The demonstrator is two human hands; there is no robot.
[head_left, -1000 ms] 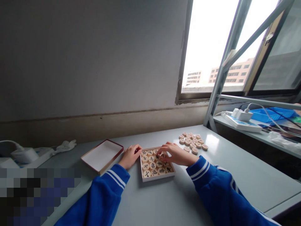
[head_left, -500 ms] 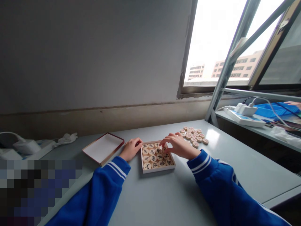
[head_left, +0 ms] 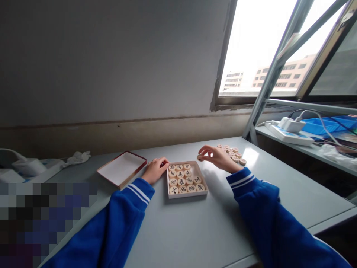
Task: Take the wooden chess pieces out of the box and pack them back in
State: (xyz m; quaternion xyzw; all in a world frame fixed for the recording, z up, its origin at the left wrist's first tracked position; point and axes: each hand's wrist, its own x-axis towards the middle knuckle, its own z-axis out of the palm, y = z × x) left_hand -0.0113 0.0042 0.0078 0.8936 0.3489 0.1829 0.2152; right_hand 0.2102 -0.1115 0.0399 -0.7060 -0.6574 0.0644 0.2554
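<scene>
A white open box point(head_left: 188, 195) with rows of round wooden Chinese chess pieces point(head_left: 181, 181), marked in black characters, sits on the desk in front of me. My left hand point(head_left: 155, 169) has its fingertips curled against the box's upper left edge. Past the box's upper right corner, my right hand point(head_left: 216, 156) pinches one round chess piece point(head_left: 200, 158) between thumb and fingers, raised above the desk. The upper right part of the box shows bare bottom. Behind my right hand lies a group of loose chess pieces point(head_left: 234, 154), partly hidden by it.
The box lid point(head_left: 122, 169), white inside with a dark red edge, lies left of my left hand. A power strip with plugs point(head_left: 30, 166) stands at the far left. On the right, a shelf holds another power strip point(head_left: 290, 134) and a blue tray point(head_left: 318, 125) beside a metal post point(head_left: 258, 108).
My right hand has lifted a chess piece out of the box's upper right area and moved up and right. My left hand stays at the box's edge. The view has shifted slightly.
</scene>
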